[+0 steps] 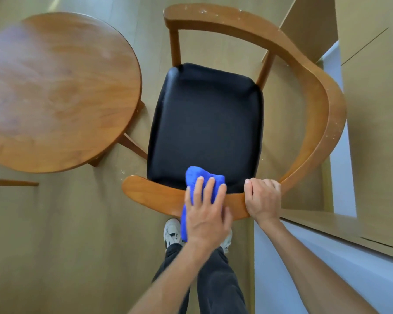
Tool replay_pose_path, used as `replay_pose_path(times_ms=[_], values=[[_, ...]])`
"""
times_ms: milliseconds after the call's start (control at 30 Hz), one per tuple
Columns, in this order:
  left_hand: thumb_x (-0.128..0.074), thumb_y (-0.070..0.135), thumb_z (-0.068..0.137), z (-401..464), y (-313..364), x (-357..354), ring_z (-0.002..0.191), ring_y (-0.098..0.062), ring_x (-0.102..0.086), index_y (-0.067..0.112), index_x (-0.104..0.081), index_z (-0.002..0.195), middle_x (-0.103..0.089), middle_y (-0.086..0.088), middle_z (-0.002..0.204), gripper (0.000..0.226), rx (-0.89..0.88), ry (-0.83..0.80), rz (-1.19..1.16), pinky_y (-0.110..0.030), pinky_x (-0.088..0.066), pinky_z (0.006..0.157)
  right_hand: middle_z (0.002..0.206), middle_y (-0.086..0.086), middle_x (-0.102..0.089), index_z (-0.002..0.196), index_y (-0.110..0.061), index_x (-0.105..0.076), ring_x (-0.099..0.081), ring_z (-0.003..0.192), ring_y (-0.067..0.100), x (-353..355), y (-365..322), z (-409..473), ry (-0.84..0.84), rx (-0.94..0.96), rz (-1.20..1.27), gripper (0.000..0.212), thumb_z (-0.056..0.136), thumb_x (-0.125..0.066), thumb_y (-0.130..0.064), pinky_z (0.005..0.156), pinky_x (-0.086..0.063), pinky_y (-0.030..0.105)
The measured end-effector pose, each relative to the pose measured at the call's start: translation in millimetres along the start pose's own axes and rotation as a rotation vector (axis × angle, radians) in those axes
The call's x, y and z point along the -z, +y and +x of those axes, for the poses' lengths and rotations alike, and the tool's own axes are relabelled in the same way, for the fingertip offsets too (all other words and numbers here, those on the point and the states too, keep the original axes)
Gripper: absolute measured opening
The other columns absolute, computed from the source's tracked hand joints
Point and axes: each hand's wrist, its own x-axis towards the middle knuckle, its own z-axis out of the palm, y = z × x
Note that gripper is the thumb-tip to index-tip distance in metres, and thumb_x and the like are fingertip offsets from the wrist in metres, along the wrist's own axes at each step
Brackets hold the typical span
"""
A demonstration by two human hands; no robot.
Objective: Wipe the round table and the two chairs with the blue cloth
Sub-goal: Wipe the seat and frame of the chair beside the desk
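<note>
Left grip (205,214) flat, pressing blue cloth (197,177) onto chair rail (150,193), right grip (262,199) clasping rail alongside.

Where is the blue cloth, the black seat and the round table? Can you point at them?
blue cloth (194,176): head view, on its bunched top edge above the fingers.
black seat (204,118): head view, middle of the cushion.
round table (59,91): head view, middle of the wooden top.
</note>
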Motion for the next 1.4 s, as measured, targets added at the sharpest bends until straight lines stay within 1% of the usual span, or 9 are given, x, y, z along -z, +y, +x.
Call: replay_pose_path(times_ms=[100, 200, 367, 500, 767, 1000, 1133, 1333, 1400], values=[[-0.045, 0.04, 0.091, 4, 30, -5, 0.139, -0.026, -0.034, 0.023, -0.057, 0.132, -0.047, -0.002, 0.144, 0.046, 0.028, -0.05, -0.178, -0.055, -0.03, 0.11, 0.073, -0.002, -0.064, 0.071, -0.015, -0.058, -0.058, 0.078, 0.021, 13, -3, 2, -0.025, -0.065, 0.246, 0.041, 0.094, -0.029, -0.031, 0.094, -0.038, 0.04], [-0.036, 0.033, 0.095, 10, -4, 6, 0.139, -0.023, -0.034, 0.019, -0.055, 0.132, -0.045, -0.001, 0.146, 0.044, 0.025, 0.053, -0.268, -0.049, -0.029, 0.111, 0.113, 0.002, -0.063, 0.109, -0.013, -0.062, -0.053, 0.11, 0.021, 28, -25, -13, 0.078, -0.157, 0.489, 0.037, 0.091, -0.038, -0.034, 0.105, -0.035, 0.037], [-0.032, 0.026, 0.093, 31, -82, 15, 0.134, -0.035, -0.042, 0.011, -0.061, 0.127, -0.051, -0.011, 0.14, 0.047, 0.195, 0.074, 0.031, -0.055, -0.028, 0.109, 0.152, 0.017, -0.029, 0.14, -0.024, -0.045, -0.027, 0.139, 0.036, 8, -113, -62, 0.022, -0.13, 0.24, 0.06, 0.086, -0.048, -0.051, 0.109, -0.029, 0.048], [-0.032, 0.026, 0.096, 28, -92, 1, 0.13, -0.035, -0.048, 0.008, -0.064, 0.121, -0.058, -0.012, 0.133, 0.045, 0.081, 0.024, 0.199, -0.059, -0.027, 0.108, 0.147, 0.021, -0.039, 0.134, -0.024, -0.054, -0.038, 0.132, 0.044, -7, -105, -62, 0.089, -0.025, 0.043, 0.046, 0.089, -0.057, -0.033, 0.099, -0.042, 0.054], [-0.034, 0.029, 0.093, 35, -45, -13, 0.127, -0.034, -0.051, 0.005, -0.065, 0.118, -0.062, -0.013, 0.127, 0.046, -0.053, -0.085, 0.195, -0.062, -0.031, 0.106, 0.137, 0.019, -0.052, 0.124, -0.017, -0.064, -0.047, 0.124, 0.044, 14, 22, -23, 0.071, 0.643, 0.002, 0.04, 0.086, -0.058, -0.026, 0.1, -0.043, 0.049], [-0.03, 0.033, 0.093, 55, -6, -25, 0.128, -0.033, -0.049, 0.006, -0.061, 0.122, -0.061, -0.012, 0.127, 0.051, -0.039, -0.191, 0.17, -0.059, -0.033, 0.106, 0.139, 0.02, -0.05, 0.124, -0.015, -0.063, -0.047, 0.125, 0.045, 51, 99, 28, 0.214, 0.462, -0.329, 0.038, 0.087, -0.059, -0.023, 0.094, -0.045, 0.052], [-0.029, 0.034, 0.092, 64, 22, -34, 0.129, -0.033, -0.048, 0.005, -0.061, 0.121, -0.061, -0.011, 0.126, 0.052, 0.016, -0.233, 0.165, -0.059, -0.03, 0.106, 0.141, 0.016, -0.049, 0.119, -0.017, -0.065, -0.043, 0.13, 0.042, 23, 66, 4, 0.292, 0.26, -0.178, 0.034, 0.089, -0.057, -0.03, 0.099, -0.04, 0.052], [-0.023, 0.031, 0.087, 76, 38, -44, 0.129, -0.035, -0.046, 0.005, -0.064, 0.104, -0.062, -0.012, 0.12, 0.051, 0.031, -0.271, 0.193, -0.061, -0.029, 0.104, 0.133, 0.011, -0.059, 0.115, -0.021, -0.065, -0.054, 0.123, 0.036, 30, 101, 30, 0.34, 0.66, -0.289, 0.028, 0.091, -0.062, -0.036, 0.097, -0.045, 0.053], [-0.023, 0.034, 0.089, 80, 43, -48, 0.13, -0.035, -0.045, 0.006, -0.063, 0.107, -0.061, -0.012, 0.123, 0.053, 0.013, -0.276, 0.188, -0.061, -0.027, 0.105, 0.133, 0.011, -0.058, 0.115, -0.022, -0.066, -0.054, 0.123, 0.035, 43, 122, 55, 0.412, 0.663, -0.357, 0.027, 0.09, -0.065, -0.033, 0.099, -0.043, 0.052]])
